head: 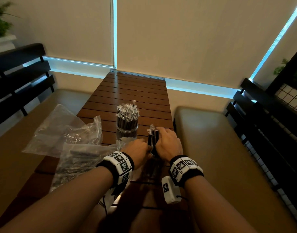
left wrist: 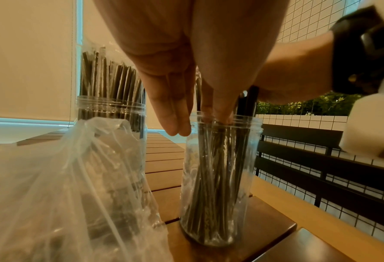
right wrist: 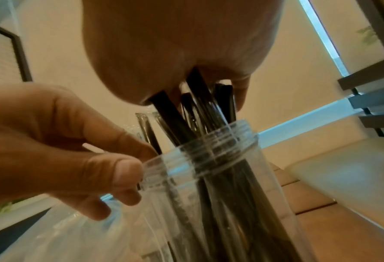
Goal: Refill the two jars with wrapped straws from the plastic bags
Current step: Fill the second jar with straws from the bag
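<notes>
Two clear jars stand on the slatted wooden table (head: 134,91). The far jar (head: 127,130) is packed with wrapped black straws (head: 127,113). The near jar (left wrist: 217,177) holds a loose bunch of straws and is mostly hidden between my hands in the head view. My right hand (head: 168,142) grips a bundle of wrapped straws (right wrist: 200,106) from above, their lower ends inside the jar mouth (right wrist: 208,150). My left hand (right wrist: 74,150) pinches the near jar's rim between thumb and fingers. Two plastic bags (head: 65,130) (head: 80,158) with more straws lie to the left.
Cushioned benches (head: 211,148) flank the table on both sides, with dark slatted backrests (head: 21,76). A wire grid fence (left wrist: 321,186) runs behind the right bench. The nearer bag (left wrist: 63,186) lies right against the near jar's left side.
</notes>
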Motion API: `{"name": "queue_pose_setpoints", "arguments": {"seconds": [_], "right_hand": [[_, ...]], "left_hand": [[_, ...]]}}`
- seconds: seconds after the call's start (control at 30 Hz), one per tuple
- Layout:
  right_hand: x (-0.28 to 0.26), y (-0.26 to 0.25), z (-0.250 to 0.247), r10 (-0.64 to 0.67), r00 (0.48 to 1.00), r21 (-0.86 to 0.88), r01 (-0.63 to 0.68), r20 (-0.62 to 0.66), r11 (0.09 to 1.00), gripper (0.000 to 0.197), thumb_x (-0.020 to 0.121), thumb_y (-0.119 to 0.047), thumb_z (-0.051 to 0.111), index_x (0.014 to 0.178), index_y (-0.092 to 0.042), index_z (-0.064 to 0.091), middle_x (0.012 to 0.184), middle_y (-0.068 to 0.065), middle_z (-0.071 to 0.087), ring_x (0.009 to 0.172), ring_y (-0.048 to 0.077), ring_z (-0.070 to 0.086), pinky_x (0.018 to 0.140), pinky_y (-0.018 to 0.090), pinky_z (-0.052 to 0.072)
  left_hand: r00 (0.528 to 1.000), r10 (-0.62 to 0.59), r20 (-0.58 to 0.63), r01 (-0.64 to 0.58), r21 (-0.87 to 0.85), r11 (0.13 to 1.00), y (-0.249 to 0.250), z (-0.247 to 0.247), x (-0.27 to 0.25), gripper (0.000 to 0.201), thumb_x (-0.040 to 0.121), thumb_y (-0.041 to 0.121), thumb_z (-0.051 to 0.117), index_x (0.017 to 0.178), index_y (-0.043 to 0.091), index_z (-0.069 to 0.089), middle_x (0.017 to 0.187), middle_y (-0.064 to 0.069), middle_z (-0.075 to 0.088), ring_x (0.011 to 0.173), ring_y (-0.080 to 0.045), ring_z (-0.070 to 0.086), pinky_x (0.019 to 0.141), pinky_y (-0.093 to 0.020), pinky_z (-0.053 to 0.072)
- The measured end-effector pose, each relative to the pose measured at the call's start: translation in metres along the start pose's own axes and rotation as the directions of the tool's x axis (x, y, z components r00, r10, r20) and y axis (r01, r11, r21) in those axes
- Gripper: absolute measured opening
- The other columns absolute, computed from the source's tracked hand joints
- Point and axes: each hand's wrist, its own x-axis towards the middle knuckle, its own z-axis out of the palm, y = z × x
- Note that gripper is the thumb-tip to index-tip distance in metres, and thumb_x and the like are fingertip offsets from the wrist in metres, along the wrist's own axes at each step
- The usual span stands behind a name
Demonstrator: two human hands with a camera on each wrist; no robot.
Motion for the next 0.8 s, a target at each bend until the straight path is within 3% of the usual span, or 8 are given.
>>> {"name": "queue_pose_setpoints", "arguments": {"seconds": [0.07,0.17,0.23,0.37,0.43,0.57,0.67,0.8], "right_hand": [[0.003,0.001,-0.003,0.04,0.996,0.012,-0.041,0.084,0.999,0.034,0.098,-0.028,0.04,0.13,-0.021,0.051,0.126,0.004,0.055,0.116,0.023,0.051,0.095,0.039,0.041],[0.007,-0.002,-0.003,0.076,0.994,-0.055,-0.072,0.082,0.996,0.048,0.1,-0.04,0.036,0.143,-0.02,0.041,0.146,0.007,0.042,0.134,0.025,0.039,0.109,0.047,0.032],[0.006,-0.009,-0.005,0.04,0.995,-0.074,-0.047,-0.088,0.996,0.048,0.096,-0.046,0.039,0.138,-0.023,0.047,0.142,0.005,0.045,0.132,0.024,0.04,0.109,0.048,0.033],[-0.002,-0.047,-0.012,-0.198,0.898,-0.103,0.171,-0.393,0.98,0.021,0.088,-0.036,0.048,0.1,-0.025,0.061,0.103,-0.006,0.057,0.097,0.014,0.049,0.084,0.035,0.042],[-0.006,-0.066,-0.009,-0.308,0.91,-0.067,0.301,-0.277,0.951,0.012,0.091,-0.03,0.049,0.09,-0.022,0.059,0.088,-0.008,0.055,0.08,0.01,0.048,0.073,0.028,0.043],[-0.012,-0.085,0.007,-0.345,0.911,-0.055,0.366,0.225,0.929,0.01,0.091,-0.016,0.054,0.082,-0.016,0.058,0.08,-0.001,0.055,0.072,0.018,0.055,0.062,0.028,0.041],[-0.013,-0.085,0.041,-0.257,0.846,-0.066,0.323,0.467,0.944,0.012,0.09,-0.006,0.055,0.094,-0.011,0.065,0.087,0.005,0.059,0.075,0.021,0.055,0.067,0.03,0.045],[-0.012,-0.089,0.094,-0.26,0.821,0.07,0.261,0.508,0.963,0.022,0.093,-0.014,0.054,0.112,-0.009,0.064,0.125,0.01,0.059,0.11,0.029,0.059,0.091,0.035,0.049]], "left_hand": [[1.0,0.011,-0.002,-0.011,-0.01,1.0,-0.004,-0.002,-0.002,0.027,0.095,0.038,0.054,0.115,0.025,0.065,0.11,-0.003,0.059,0.098,-0.021,0.059,0.082,-0.036,0.051],[0.995,-0.047,-0.093,0.047,-0.001,0.999,-0.012,-0.008,-0.01,0.031,0.091,0.042,0.056,0.116,0.025,0.055,0.111,0.002,0.057,0.097,-0.021,0.061,0.082,-0.038,0.053],[0.974,-0.166,-0.156,0.175,0.047,0.983,-0.022,-0.012,-0.015,0.042,0.086,0.052,0.06,0.115,0.025,0.047,0.114,0.003,0.054,0.095,-0.023,0.062,0.08,-0.041,0.054],[0.891,-0.445,-0.087,0.449,0.029,0.893,-0.045,-0.011,-0.024,0.082,0.068,0.065,0.071,0.126,0.02,0.035,0.126,-0.005,0.044,0.105,-0.028,0.059,0.083,-0.042,0.054],[0.85,-0.526,-0.025,0.526,0.002,0.85,-0.053,-0.006,-0.028,0.071,0.074,0.049,0.073,0.125,0.016,0.036,0.125,-0.009,0.047,0.107,-0.03,0.059,0.085,-0.041,0.053],[0.825,-0.565,0.008,0.564,-0.084,0.822,-0.071,-0.006,-0.035,0.031,0.084,0.031,0.066,0.107,0.015,0.052,0.108,-0.01,0.064,0.093,-0.029,0.063,0.078,-0.039,0.054],[0.853,-0.521,-0.04,0.511,-0.147,0.847,-0.077,-0.02,-0.044,0.011,0.085,0.025,0.066,0.089,0.02,0.057,0.096,-0.007,0.065,0.084,-0.026,0.062,0.069,-0.034,0.051],[0.889,-0.449,-0.089,0.429,-0.184,0.885,-0.079,-0.035,-0.06,0.025,0.083,0.015,0.062,0.069,0.026,0.045,0.087,-0.005,0.062,0.08,-0.026,0.06,0.067,-0.036,0.05]]}}
